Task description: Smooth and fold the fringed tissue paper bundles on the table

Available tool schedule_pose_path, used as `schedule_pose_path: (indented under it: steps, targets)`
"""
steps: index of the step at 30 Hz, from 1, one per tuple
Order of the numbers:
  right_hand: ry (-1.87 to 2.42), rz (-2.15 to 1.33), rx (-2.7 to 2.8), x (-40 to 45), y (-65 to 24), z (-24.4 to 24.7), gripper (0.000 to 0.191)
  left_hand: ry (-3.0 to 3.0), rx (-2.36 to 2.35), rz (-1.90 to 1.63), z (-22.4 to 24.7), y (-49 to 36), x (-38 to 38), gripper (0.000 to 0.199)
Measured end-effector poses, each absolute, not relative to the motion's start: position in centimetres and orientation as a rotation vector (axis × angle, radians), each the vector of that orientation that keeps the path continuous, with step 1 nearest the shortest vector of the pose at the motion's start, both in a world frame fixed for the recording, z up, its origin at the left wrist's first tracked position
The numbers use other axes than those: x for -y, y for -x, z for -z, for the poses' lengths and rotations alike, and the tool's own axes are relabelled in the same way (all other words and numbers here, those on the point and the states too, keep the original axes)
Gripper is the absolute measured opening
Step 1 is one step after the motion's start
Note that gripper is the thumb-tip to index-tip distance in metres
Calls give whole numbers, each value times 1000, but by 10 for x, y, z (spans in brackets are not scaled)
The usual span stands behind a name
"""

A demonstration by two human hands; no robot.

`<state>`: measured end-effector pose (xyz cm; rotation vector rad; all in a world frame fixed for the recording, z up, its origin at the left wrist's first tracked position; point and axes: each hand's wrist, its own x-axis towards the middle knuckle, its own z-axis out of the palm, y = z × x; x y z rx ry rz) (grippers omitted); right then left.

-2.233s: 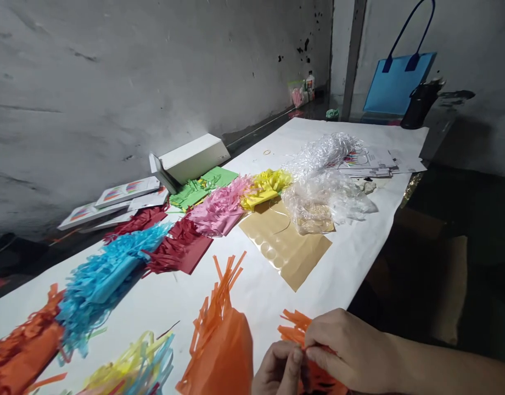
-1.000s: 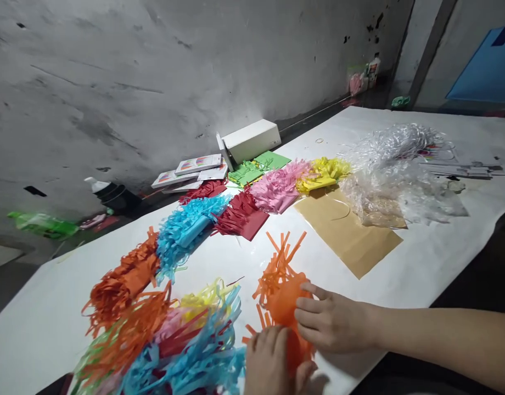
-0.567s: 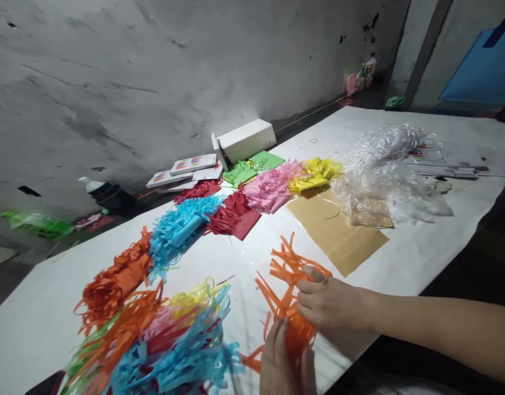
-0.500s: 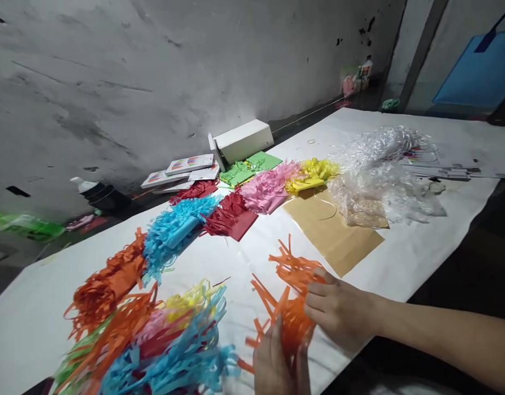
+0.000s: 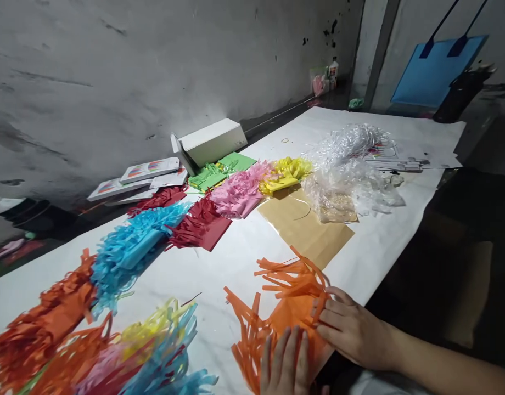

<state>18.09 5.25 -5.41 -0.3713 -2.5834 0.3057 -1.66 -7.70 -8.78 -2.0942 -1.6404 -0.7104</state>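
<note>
An orange fringed tissue paper sheet (image 5: 296, 312) lies partly unfolded at the table's near edge, its cut strips fanning left and upward. My left hand (image 5: 286, 362) rests on its lower part with fingers stretched out flat. At the sheet's right edge, my right hand (image 5: 353, 329) has its fingers bent round the paper, gripping it; the thumb is mostly hidden. To the left is a loose pile of mixed tissue tassels, with blue strips (image 5: 166, 356) and yellow strips (image 5: 147, 329) showing. Just beyond the orange sheet lies a flat brown paper piece (image 5: 314, 230).
Fringed bundles run in a row: orange (image 5: 50, 318), blue (image 5: 133, 247), dark red (image 5: 207, 225), pink (image 5: 242, 189), yellow (image 5: 285, 175) and green (image 5: 223, 170). A white box (image 5: 213, 140) stands by the wall. Clear plastic strips (image 5: 355, 148) are heaped at the right back.
The orange tissue has been spread flatter and wider. My left hand has gone from holding its side to lying flat on it. The view has swung right.
</note>
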Motion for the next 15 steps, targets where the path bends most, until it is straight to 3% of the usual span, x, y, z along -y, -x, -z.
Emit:
schedule_pose_path:
  steps: [1,4,5,10,12,15]
  targets:
    - [354,-331,2632,-53,-179,53,22,2101,1646,736,93,10,75,37]
    - [554,-313,2614,-66,-182,55,58,2046,1682,776,104,0,72,30]
    - [702,-285,2544,-73,-187,56,59,2030,1689,785,106,-1,72,29]
    - [1260,5,2104,-103,-219,52,31,2061,1668,844,107,5,76,26]
    - [1072,55,2115,-99,-221,43,30,2084,1669,843,105,8,76,34]
    - [361,-103,2508,-81,-204,34,32,2113,1659,845,101,9,75,36]
